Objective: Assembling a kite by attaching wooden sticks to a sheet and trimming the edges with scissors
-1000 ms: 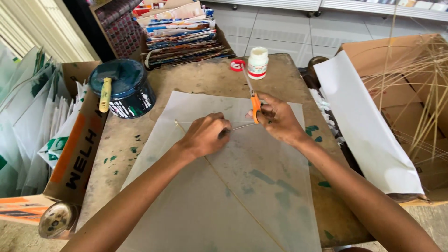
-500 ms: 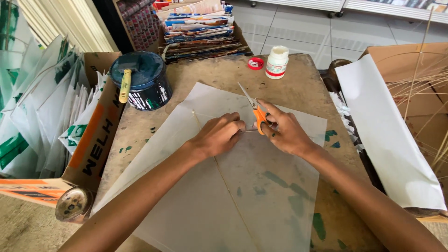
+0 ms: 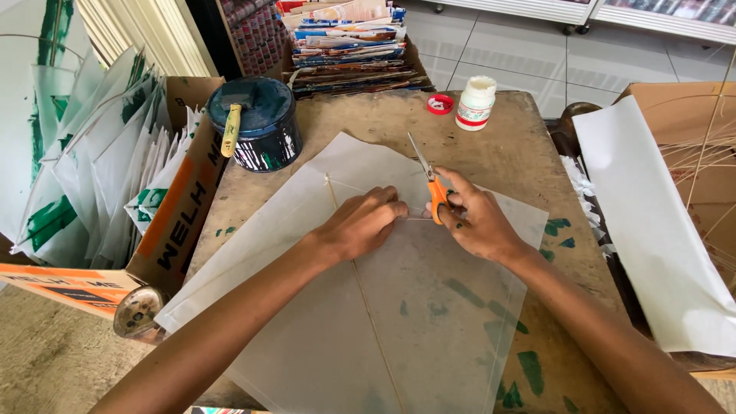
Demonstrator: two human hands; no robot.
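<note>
Right hand fingers clenched around orange-handled scissors, left hand fingers pressing translucent paper sheet, on paint-stained worktop

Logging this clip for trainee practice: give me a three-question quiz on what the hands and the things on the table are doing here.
1. True or false: the right hand holds orange-handled scissors.
2. What does the left hand press on? A) the white bottle B) the translucent paper sheet C) the dark tin
3. What lies on top of the dark tin?

Key:
1. True; the blades point away from the person.
2. B, the translucent paper sheet, beside a thin stick that runs along it.
3. A brush with a yellowish handle. The white bottle stands farther back with its red cap off beside it.
</note>
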